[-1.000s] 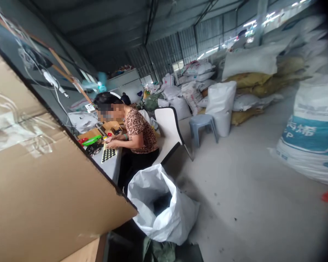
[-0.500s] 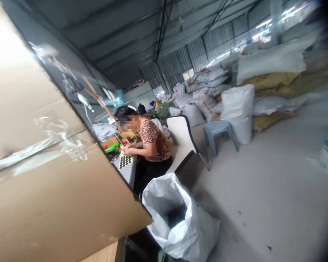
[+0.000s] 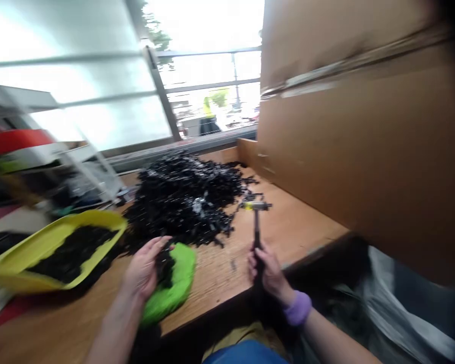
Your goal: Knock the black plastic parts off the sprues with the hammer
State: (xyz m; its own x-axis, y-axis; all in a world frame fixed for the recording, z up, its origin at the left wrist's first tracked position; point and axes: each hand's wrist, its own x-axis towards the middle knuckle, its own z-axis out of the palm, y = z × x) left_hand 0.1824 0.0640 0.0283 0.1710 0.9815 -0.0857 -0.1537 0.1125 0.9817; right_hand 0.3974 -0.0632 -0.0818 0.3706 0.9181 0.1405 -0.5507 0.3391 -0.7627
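Note:
My right hand [image 3: 267,268] is wrapped around the dark handle of a hammer [image 3: 257,222]. Its head points up, with a yellow patch at one end. My left hand [image 3: 146,265] curls at the left edge of a bright green, soft-looking pad [image 3: 184,268], its fingers closed on some black pieces [image 3: 165,265]; blur hides their exact shape. Behind both hands a large heap of small, shiny black strips [image 3: 185,197] lies on the wooden tabletop [image 3: 220,273]. To the left of my left hand, a yellow scoop-shaped tray [image 3: 56,237] contains more black pieces.
A tall cardboard sheet [image 3: 345,141] stands along the right of the table. A low wooden rim [image 3: 246,151] and window frames are at the back. White shelving [image 3: 87,167] with mixed items stands at left. A pale sack [image 3: 398,303] sits below the table at right.
My view has swung from the co-worker at a neighbouring table, the sacks and the floor to my own table. Both my hands, the hammer and the black heap are now in view.

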